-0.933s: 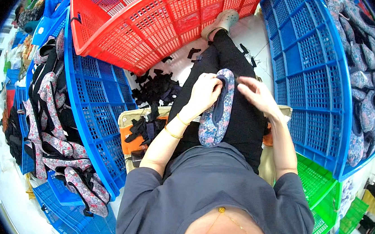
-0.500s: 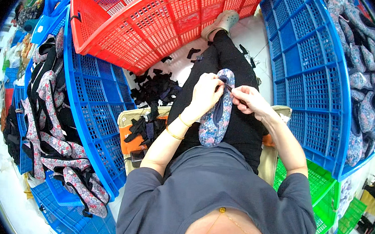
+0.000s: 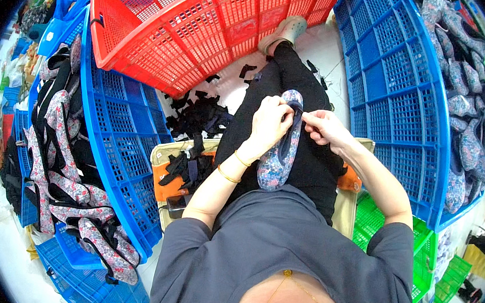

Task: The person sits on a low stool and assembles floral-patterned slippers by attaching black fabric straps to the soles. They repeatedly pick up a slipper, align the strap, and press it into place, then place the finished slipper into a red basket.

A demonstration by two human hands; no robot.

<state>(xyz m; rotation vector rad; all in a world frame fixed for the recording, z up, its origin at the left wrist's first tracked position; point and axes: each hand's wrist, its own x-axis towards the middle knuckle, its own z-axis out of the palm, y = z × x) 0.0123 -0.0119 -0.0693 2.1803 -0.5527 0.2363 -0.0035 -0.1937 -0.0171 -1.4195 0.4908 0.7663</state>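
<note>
A blue floral slipper [image 3: 274, 172] with dark lining lies lengthwise on my black-trousered lap, its rounded tip pointing away from me. My left hand [image 3: 271, 123] is closed on its left side near the far end, thumb and fingers gathered at the opening. On the opposite side, my right hand [image 3: 327, 129] is pinched at the slipper's dark edge, thumb against forefinger. Exactly what bit of dark cloth lies between those right fingertips is too small to make out.
A red crate [image 3: 166, 39] stands ahead, with blue crates at left [image 3: 121, 134] and right [image 3: 396, 96]. Pink floral slippers [image 3: 63, 128] fill the left side; blue floral ones [image 3: 469, 132] the right. Black scraps [image 3: 202, 115] litter the floor and an orange-and-beige surface [image 3: 169, 186] beside my lap.
My right hand has shifted slightly right and the slipper's dark opening is stretched wider between my hands. My left hand stays nearly where it was on the slipper.
</note>
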